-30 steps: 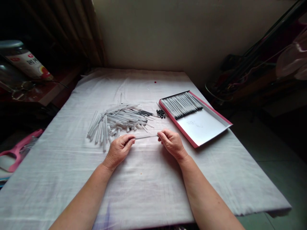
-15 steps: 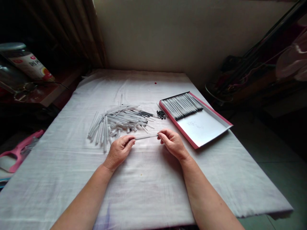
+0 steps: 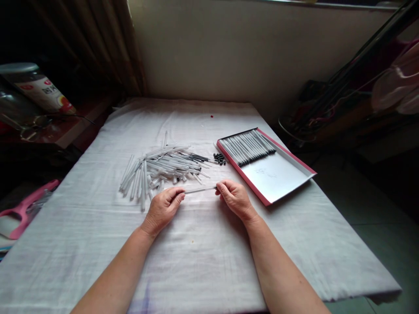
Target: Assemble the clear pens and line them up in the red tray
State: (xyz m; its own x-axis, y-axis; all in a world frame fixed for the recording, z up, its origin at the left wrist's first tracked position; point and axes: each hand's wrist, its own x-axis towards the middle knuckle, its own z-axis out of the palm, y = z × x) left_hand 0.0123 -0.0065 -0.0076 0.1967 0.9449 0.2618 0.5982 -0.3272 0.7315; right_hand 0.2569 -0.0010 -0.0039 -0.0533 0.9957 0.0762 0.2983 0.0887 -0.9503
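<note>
Between my two hands a slim clear pen (image 3: 200, 189) lies almost level, just above the cloth. My left hand (image 3: 165, 206) pinches its left end, and my right hand (image 3: 233, 196) closes on the right end, where a bit of black shows at the fingertips. Both ends are hidden by the fingers. Beyond my left hand spreads a loose pile of clear pen barrels (image 3: 163, 163), with dark refills (image 3: 198, 157) among them. Several small black caps (image 3: 219, 158) sit past my right hand, beside a red-edged box lid (image 3: 244, 183).
Inside the lid, a row of assembled pens (image 3: 248, 146) fills the far part, black ends toward me. A white cloth (image 3: 196, 266) covers the table. A labelled jar (image 3: 42, 89) stands at the left, above a pink-handled object (image 3: 24, 209). A wall rises behind.
The view has tilted up slightly, so everything sits a little lower. Both hands keep their hold on the pen, with hardly any movement; a little black now shows at the right fingertips.
</note>
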